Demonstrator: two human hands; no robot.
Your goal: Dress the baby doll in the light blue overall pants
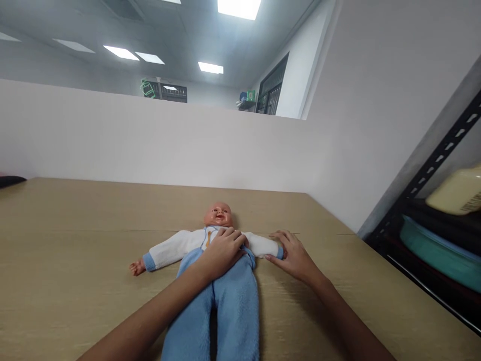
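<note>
A baby doll [219, 214] lies on its back on the wooden tabletop, head toward the far wall. It wears a white top [176, 245] with blue cuffs and fleecy blue trousers [236, 306]. My left hand [225, 250] rests across the doll's chest, its fingers bent over the clothing near the trousers' upper edge; the fingertips are partly hidden. At the end of the sleeve on the right, my right hand [295, 255] has its thumb and fingers around the blue cuff [280, 252], covering the doll's hand there. The doll's other hand [137, 267] shows bare, with its arm stretched left.
The tabletop [93, 210] meets a low white wall [169, 145] at the back. On the right stands a black metal shelf rack [424, 173] with a teal basin [439, 245] and a cream container [458, 190]. A dark object [11, 181] sits at the far left edge.
</note>
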